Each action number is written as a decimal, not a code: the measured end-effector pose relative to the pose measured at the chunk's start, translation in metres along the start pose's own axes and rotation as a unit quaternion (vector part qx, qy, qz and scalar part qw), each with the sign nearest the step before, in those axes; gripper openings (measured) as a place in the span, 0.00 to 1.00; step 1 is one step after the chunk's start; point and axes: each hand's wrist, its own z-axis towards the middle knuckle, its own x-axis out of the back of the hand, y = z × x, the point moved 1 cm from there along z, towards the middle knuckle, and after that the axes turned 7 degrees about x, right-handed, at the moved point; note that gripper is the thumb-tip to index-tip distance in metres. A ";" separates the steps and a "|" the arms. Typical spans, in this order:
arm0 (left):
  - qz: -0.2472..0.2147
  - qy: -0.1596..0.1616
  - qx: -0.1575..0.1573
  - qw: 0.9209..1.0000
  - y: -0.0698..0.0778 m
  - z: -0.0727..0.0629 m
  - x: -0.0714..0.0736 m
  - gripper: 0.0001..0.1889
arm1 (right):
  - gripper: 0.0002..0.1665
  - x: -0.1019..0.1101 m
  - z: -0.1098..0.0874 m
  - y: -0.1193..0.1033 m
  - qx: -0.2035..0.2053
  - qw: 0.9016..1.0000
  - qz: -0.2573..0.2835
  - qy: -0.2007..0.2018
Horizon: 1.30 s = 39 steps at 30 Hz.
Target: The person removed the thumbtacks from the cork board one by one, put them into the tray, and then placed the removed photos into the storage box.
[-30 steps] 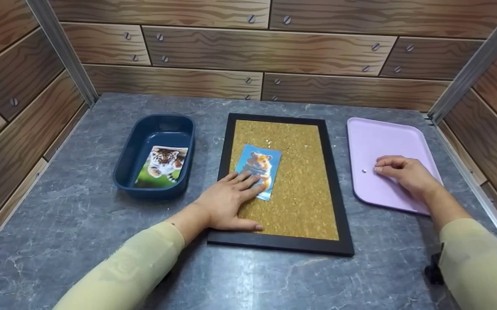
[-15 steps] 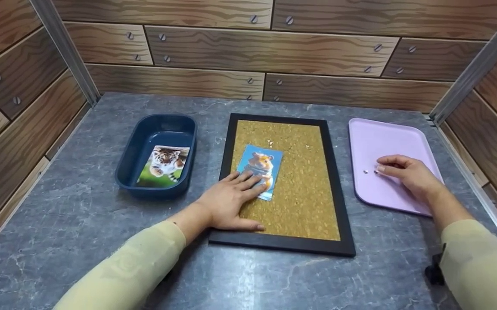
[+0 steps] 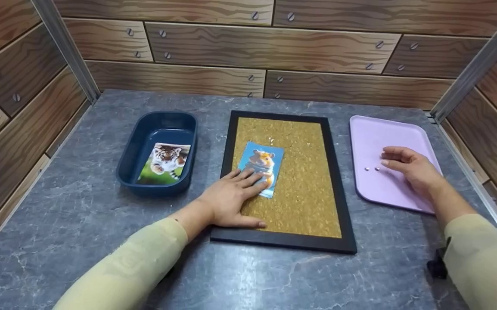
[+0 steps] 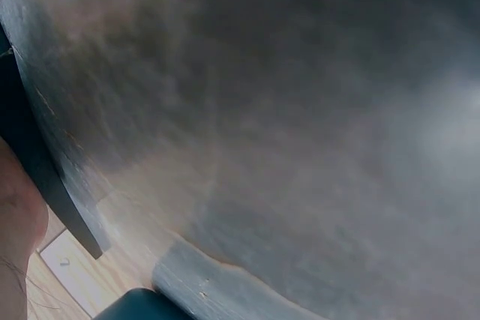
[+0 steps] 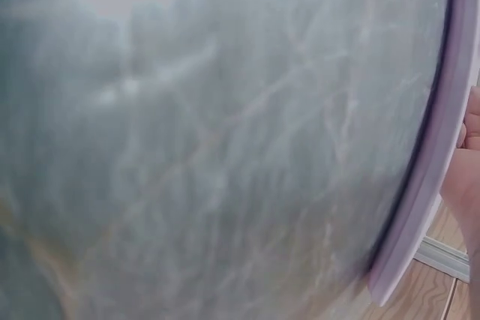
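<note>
My left hand [image 3: 233, 200] lies flat on the cork board [image 3: 304, 181], fingers spread over the lower part of a hamster picture card [image 3: 263, 156]. The board has a black frame, and the card's lower left is hidden under the fingers. Over the lilac tray [image 3: 388, 133] is my right hand [image 3: 414, 171], thumb and forefinger a little apart with nothing visible between them. Just left of its fingertips, two tiny shiny pieces [image 3: 377, 168] rest on the tray. The right wrist view catches only the tray's rim [image 5: 431, 148] and part of the hand.
A dark blue bin [image 3: 123, 165] holding a tiger picture card [image 3: 166, 163] stands left of the board. Small whitish bits [image 3: 271, 140] lie on the cork above the hamster card. Wood-patterned walls [image 3: 270, 45] enclose the grey marbled table [image 3: 265, 280] at the back and sides.
My right hand has set a second tiny shiny piece on the tray beside the first, let go, and drawn slightly right. The left hand has stayed on the card.
</note>
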 end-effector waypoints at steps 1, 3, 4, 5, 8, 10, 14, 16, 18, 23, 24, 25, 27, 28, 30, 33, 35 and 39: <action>0.000 -0.001 0.001 1.000 0.000 0.000 0.001 0.54 | 0.34 0.000 0.001 -0.001 -0.001 1.000 0.001 0.005; 0.000 -0.002 0.002 1.000 0.000 0.000 0.001 0.54 | 0.34 0.001 0.001 -0.004 -0.002 1.000 -0.003 0.017; 0.001 -0.001 0.002 1.000 0.000 0.000 0.001 0.54 | 0.33 0.002 0.002 -0.006 -0.003 1.000 0.001 0.023; 0.000 -0.001 0.002 1.000 0.000 0.000 0.001 0.54 | 0.31 0.003 0.002 -0.007 -0.002 1.000 0.000 0.028; -0.001 0.001 0.000 1.000 -0.001 0.000 0.001 0.54 | 0.24 0.005 0.004 -0.013 -0.004 0.999 -0.003 0.035; -0.002 0.002 -0.001 1.000 -0.001 0.000 0.000 0.54 | 0.21 0.006 0.005 -0.016 -0.007 0.999 0.008 0.036; -0.002 0.003 -0.001 1.000 0.000 0.000 0.000 0.54 | 0.18 0.008 0.006 -0.026 -0.001 0.999 0.019 0.035; 0.000 0.005 -0.001 1.000 0.000 0.000 0.000 0.54 | 0.19 0.007 0.007 -0.031 0.007 0.999 0.034 0.037; 0.001 0.005 -0.001 1.000 0.000 0.001 -0.001 0.54 | 0.20 0.005 0.009 -0.037 0.014 0.999 0.035 0.040; 0.003 0.006 0.000 1.000 0.000 0.001 0.000 0.54 | 0.23 -0.001 0.014 -0.048 0.010 0.999 -0.015 0.051; 0.002 0.006 0.000 1.000 -0.001 0.001 0.000 0.54 | 0.24 -0.003 0.015 -0.050 0.008 0.998 -0.024 0.052; 0.002 0.006 -0.001 1.000 0.000 0.001 0.000 0.54 | 0.26 -0.004 0.016 -0.052 0.006 0.998 -0.037 0.053; 0.002 0.006 -0.001 1.000 0.000 0.001 0.000 0.54 | 0.29 -0.007 0.019 -0.055 0.005 0.998 -0.040 0.051; 0.001 0.006 -0.001 1.000 0.000 0.001 0.000 0.54 | 0.30 -0.009 0.020 -0.057 0.007 0.998 -0.041 0.051; 0.001 0.005 -0.002 1.000 0.000 0.001 0.000 0.54 | 0.30 -0.013 0.023 -0.061 0.013 0.998 -0.038 0.051; 0.000 0.004 -0.002 1.000 0.000 0.001 0.000 0.54 | 0.28 -0.022 0.027 -0.067 0.027 0.999 -0.013 0.045; 0.000 0.003 -0.003 1.000 0.000 0.001 0.001 0.54 | 0.27 -0.028 0.029 -0.071 0.035 0.999 0.003 0.039; 0.001 0.001 -0.004 1.000 0.000 0.001 0.001 0.54 | 0.28 -0.042 0.035 -0.079 0.043 0.998 0.009 0.033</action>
